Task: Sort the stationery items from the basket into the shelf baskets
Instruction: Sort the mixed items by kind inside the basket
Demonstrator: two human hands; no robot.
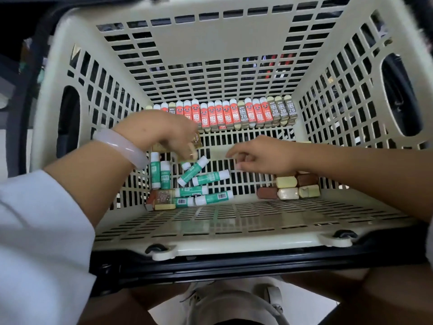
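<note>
I look down into a beige slotted basket (pixel 210 245). A row of red and grey 2B erasers (pixel 220 116) stands along its far wall. Several green-and-white glue sticks (pixel 201 179) lie loose at the front left, beside a clear yellowish box (pixel 164 199). Small brown and cream blocks (pixel 288 186) are stacked at the front right. My left hand (pixel 168 134), with a pale bangle on the wrist, hovers over the glue sticks and grips small amber pieces (pixel 195 143) in its curled fingers. My right hand (pixel 262 158) hovers above the basket floor with loosely curled fingers and nothing visible in them.
A black bar (pixel 234 266) runs under the basket's near rim. Oval handle holes open in the left wall (pixel 68 118) and right wall (pixel 400 95). Dark shelf items show through the far slots. A white shoe (pixel 229 301) is below on the floor.
</note>
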